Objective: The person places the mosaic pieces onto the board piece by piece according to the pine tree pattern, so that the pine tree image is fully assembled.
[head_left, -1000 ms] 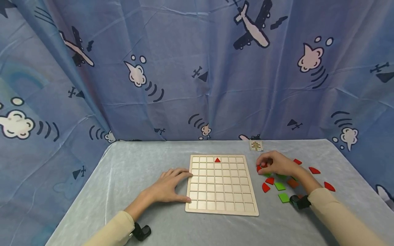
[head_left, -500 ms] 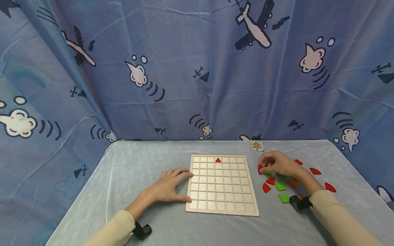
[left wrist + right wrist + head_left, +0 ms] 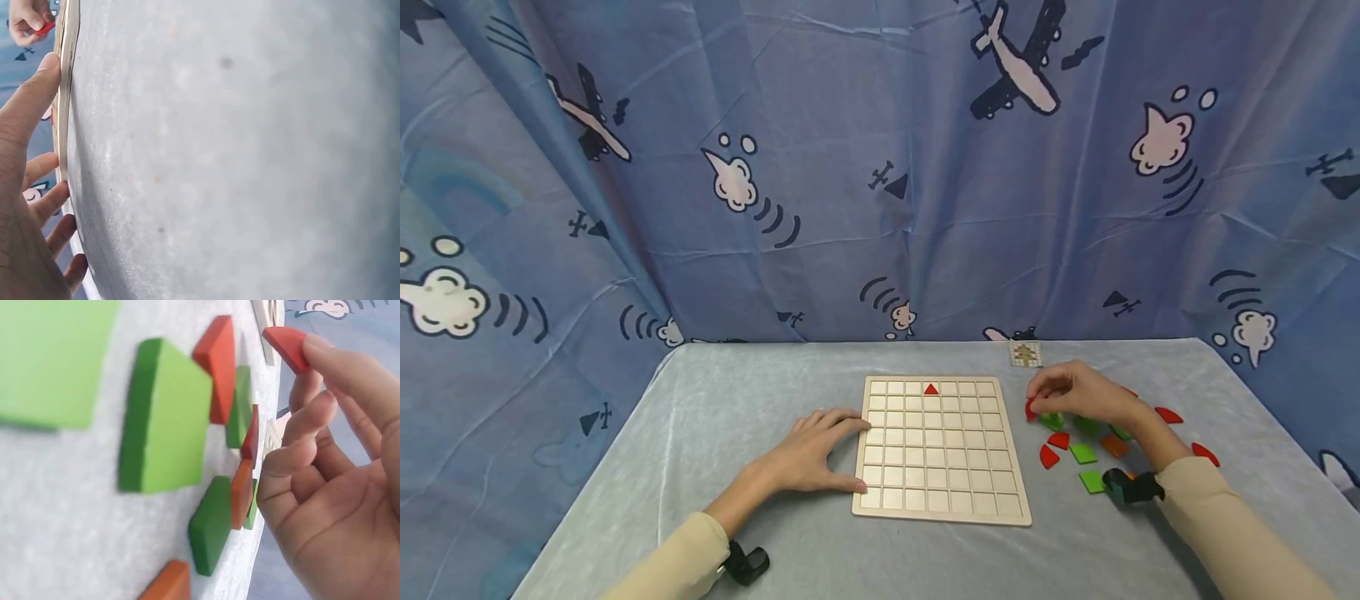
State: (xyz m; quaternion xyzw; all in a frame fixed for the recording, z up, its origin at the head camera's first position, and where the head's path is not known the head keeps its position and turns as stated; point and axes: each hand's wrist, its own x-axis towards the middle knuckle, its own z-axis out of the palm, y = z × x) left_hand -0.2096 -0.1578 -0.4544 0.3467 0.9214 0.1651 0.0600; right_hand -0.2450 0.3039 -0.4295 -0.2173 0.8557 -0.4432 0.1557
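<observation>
My right hand (image 3: 1081, 393) pinches a red wedge-shaped piece (image 3: 287, 347) with a curved side between thumb and forefinger. It is held above several loose green, red and orange pieces on the cloth. A light wooden grid board (image 3: 934, 521) lies flat at mid-table, with one red triangle (image 3: 931, 389) in its top row. Along the board's left edge rests my left hand (image 3: 808, 450), its thumb and fingers spread and touching the rim. In the left wrist view the left thumb (image 3: 39, 87) and fingertips meet the board's side.
A small pattern card (image 3: 1026, 354) lies at the back of the table. Green squares (image 3: 1092, 482), red wedges (image 3: 1167, 415) and an orange piece (image 3: 1115, 446) are scattered right of the board. A blue printed curtain (image 3: 820, 167) hangs behind.
My right hand has risen slightly with the red wedge-shaped piece, and more of the green pieces below shows. My left hand has stayed at the board's edge.
</observation>
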